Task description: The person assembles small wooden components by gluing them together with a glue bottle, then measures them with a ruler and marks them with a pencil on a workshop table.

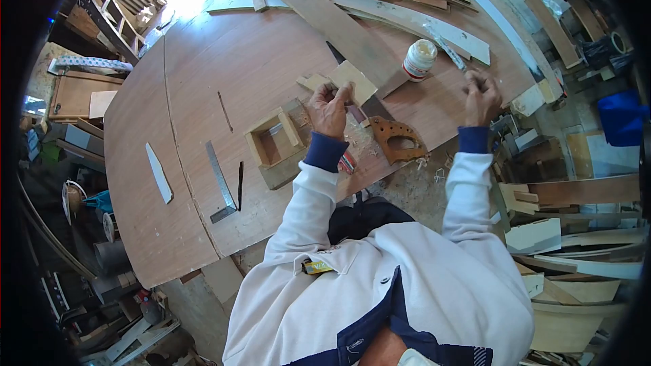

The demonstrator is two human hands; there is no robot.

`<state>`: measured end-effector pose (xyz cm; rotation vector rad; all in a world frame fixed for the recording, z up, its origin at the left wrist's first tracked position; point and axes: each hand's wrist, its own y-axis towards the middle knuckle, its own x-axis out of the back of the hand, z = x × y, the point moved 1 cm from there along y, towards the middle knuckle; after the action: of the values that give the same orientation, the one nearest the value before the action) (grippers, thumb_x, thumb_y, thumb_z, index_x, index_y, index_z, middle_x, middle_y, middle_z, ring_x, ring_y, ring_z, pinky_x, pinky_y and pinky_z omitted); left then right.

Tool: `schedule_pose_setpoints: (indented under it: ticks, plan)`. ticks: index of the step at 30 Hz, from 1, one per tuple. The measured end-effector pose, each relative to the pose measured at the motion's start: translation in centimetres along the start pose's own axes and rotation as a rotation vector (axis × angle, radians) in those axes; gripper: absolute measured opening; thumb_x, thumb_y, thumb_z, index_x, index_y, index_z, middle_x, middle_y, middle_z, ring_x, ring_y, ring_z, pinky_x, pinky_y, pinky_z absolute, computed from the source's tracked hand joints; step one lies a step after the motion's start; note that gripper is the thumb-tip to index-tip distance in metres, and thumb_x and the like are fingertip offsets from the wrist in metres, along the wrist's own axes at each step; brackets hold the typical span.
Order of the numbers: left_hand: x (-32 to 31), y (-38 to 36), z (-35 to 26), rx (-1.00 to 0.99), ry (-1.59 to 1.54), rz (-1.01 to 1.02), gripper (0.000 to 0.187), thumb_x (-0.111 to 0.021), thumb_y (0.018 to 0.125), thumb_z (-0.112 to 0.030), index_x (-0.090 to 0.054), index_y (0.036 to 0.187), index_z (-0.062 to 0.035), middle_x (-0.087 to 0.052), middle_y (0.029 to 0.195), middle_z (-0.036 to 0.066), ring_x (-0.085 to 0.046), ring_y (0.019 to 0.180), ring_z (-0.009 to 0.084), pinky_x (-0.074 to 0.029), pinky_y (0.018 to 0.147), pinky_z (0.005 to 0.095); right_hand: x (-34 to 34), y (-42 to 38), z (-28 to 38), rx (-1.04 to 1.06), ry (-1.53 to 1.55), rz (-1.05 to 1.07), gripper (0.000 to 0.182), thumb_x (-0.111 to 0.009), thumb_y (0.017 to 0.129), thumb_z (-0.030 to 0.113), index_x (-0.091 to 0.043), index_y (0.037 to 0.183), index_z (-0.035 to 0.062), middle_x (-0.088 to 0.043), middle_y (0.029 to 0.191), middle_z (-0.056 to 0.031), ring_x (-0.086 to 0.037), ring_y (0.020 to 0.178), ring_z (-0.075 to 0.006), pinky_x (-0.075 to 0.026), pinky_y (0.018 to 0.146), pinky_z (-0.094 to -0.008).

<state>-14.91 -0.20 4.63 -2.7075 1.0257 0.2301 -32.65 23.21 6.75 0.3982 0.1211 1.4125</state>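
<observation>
Above the wooden table (196, 81), my left hand (330, 108) is closed on a small pale wooden piece (356, 83). My right hand (481, 98) is closed near the lower end of a whitish, smeared stick (444, 47) at the table's right side. An open white jar (420, 59) with pale contents stands between my hands, beyond them. Below my left hand lies a wooden box frame (277, 139). A handsaw with a brown wooden handle (395, 141) rests at the near edge, its blade partly hidden under the wooden piece.
A metal square (220, 183), a dark thin pencil-like stick (240, 186) and a white pointed strip (159, 173) lie on the left. A wide board (332, 24) and stacked strips (413, 24) cover the far side. Wood offcuts (534, 237) are piled at right.
</observation>
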Motion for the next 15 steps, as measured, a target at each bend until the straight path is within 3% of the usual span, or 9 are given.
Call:
schedule_pose_setpoints:
  ticks: [1, 3, 4, 6, 9, 11, 15]
  plan:
    - [0.1, -0.3, -0.5, -0.001, 0.0, 0.004, 0.013, -0.066, 0.086, -0.016, -0.061, 0.09, -0.0051, -0.061, 0.076, -0.001, -0.054, 0.064, 0.008, -0.042, 0.057, 0.0216, 0.6, 1.3, 0.4, 0.001, 0.0, -0.004, 0.006, -0.069, 0.079, 0.006, -0.065, 0.083, 0.0024, -0.064, 0.07, -0.0052, -0.061, 0.062, -0.0137, -0.051, 0.057, -0.0262]
    - [0.4, -0.8, -1.5, -0.189, 0.035, 0.021, 0.017, -0.069, 0.083, -0.014, -0.062, 0.088, 0.0004, -0.062, 0.075, 0.003, -0.056, 0.063, 0.0072, -0.045, 0.057, 0.0221, 1.2, 3.7, 1.6, 0.325, -0.483, 0.141, 0.011, -0.069, 0.078, 0.013, -0.065, 0.081, 0.0035, -0.065, 0.071, -0.0088, -0.063, 0.064, -0.0222, -0.05, 0.06, -0.0341]
    - [0.9, -0.9, -1.6, -0.19, 0.035, 0.022, 0.017, -0.069, 0.083, -0.014, -0.062, 0.088, 0.0004, -0.062, 0.075, 0.003, -0.056, 0.063, 0.0072, -0.045, 0.057, 0.0221, 1.2, 4.6, 2.0, 0.325, -0.483, 0.139, 0.011, -0.069, 0.078, 0.013, -0.065, 0.081, 0.0035, -0.065, 0.071, -0.0088, -0.063, 0.064, -0.0222, -0.05, 0.06, -0.0341]
    - [2.0, -1.1, -2.0, -0.292, 0.127, 0.057, 0.018, -0.069, 0.082, -0.011, -0.063, 0.093, 0.0021, -0.062, 0.075, 0.003, -0.056, 0.065, 0.008, -0.046, 0.059, 0.0227, 0.5, 6.2, 2.7, 0.464, -0.659, 0.245, 0.012, -0.066, 0.078, 0.018, -0.063, 0.08, 0.0061, -0.066, 0.076, -0.0111, -0.064, 0.07, -0.031, -0.05, 0.065, -0.0412]
    - [3.9, -2.3, -3.4, -0.381, 0.305, 0.025, 0.02, -0.069, 0.081, -0.009, -0.063, 0.097, 0.0016, -0.062, 0.075, 0.003, -0.056, 0.066, 0.0091, -0.046, 0.06, 0.0235, -1.1, 7.6, 3.3, 0.62, -0.727, 0.298, 0.008, -0.063, 0.078, 0.015, -0.063, 0.078, 0.008, -0.066, 0.075, -0.0105, -0.063, 0.071, -0.0333, -0.049, 0.065, -0.0433]
    - [5.1, -3.3, -4.9, -0.397, 0.378, 0.0, 0.021, -0.068, 0.08, -0.008, -0.064, 0.098, 0.0015, -0.063, 0.077, 0.004, -0.057, 0.067, 0.0098, -0.046, 0.06, 0.0244, -2.1, 8.3, 3.7, 0.559, -0.785, 0.395, 0.005, -0.062, 0.078, 0.015, -0.063, 0.08, 0.0106, -0.066, 0.077, -0.0099, -0.064, 0.074, -0.0326, -0.049, 0.066, -0.0428]
    - [8.1, -4.8, -6.4, -0.429, 0.593, -0.035, 0.024, -0.067, 0.082, -0.007, -0.062, 0.104, 0.0034, -0.06, 0.085, 0.004, -0.055, 0.074, 0.0089, -0.045, 0.065, 0.0233, -4.7, 9.1, 4.4, 0.668, -0.922, 0.486, 0.009, -0.06, 0.079, 0.02, -0.065, 0.083, 0.0133, -0.064, 0.083, -0.0098, -0.064, 0.083, -0.0316, -0.051, 0.068, -0.0415]
